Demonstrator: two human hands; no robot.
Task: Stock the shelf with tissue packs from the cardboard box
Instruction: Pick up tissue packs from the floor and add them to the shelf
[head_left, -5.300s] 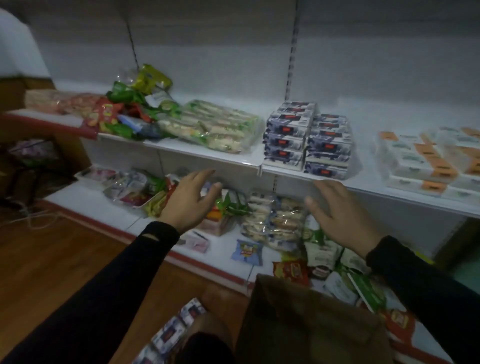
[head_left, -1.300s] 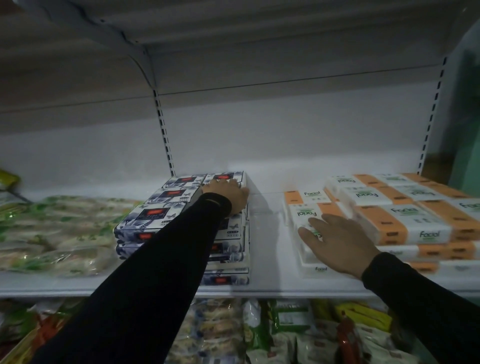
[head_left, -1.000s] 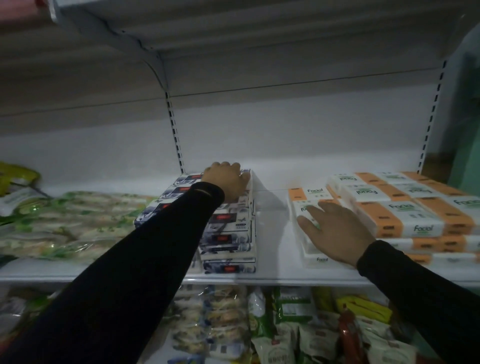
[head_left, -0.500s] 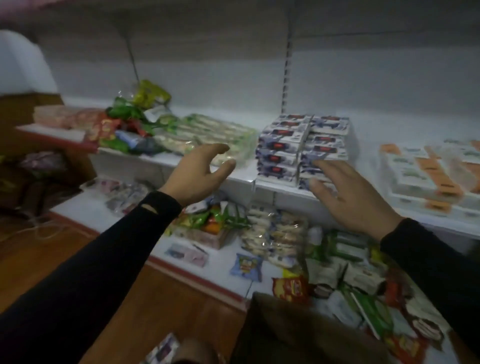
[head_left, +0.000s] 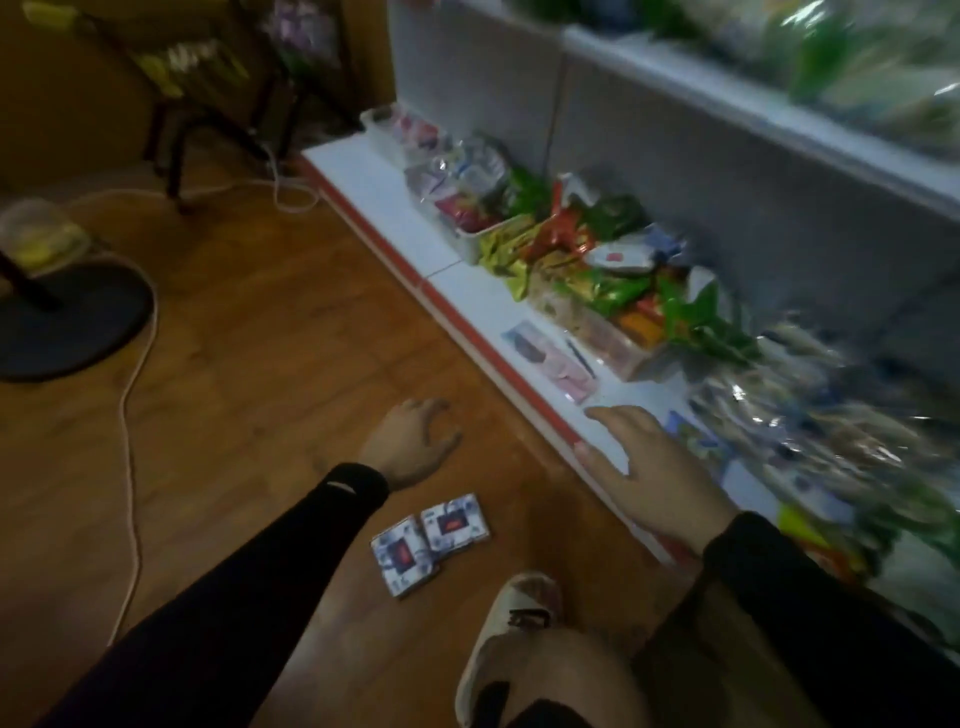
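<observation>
While both hands were pressing on the shelf stacks a second ago, the view is now swinging down to the wooden floor (head_left: 249, 364) — the person is going back for more. The left hand (head_left: 410, 441) is hanging open and empty over the boards, the right hand (head_left: 649, 467) is spreading empty over the bottom shelf (head_left: 379, 192) edge. Two tissue packs (head_left: 431, 540) are lying loose between them, near a slippered foot (head_left: 514, 623) — likely the next pickup.
</observation>
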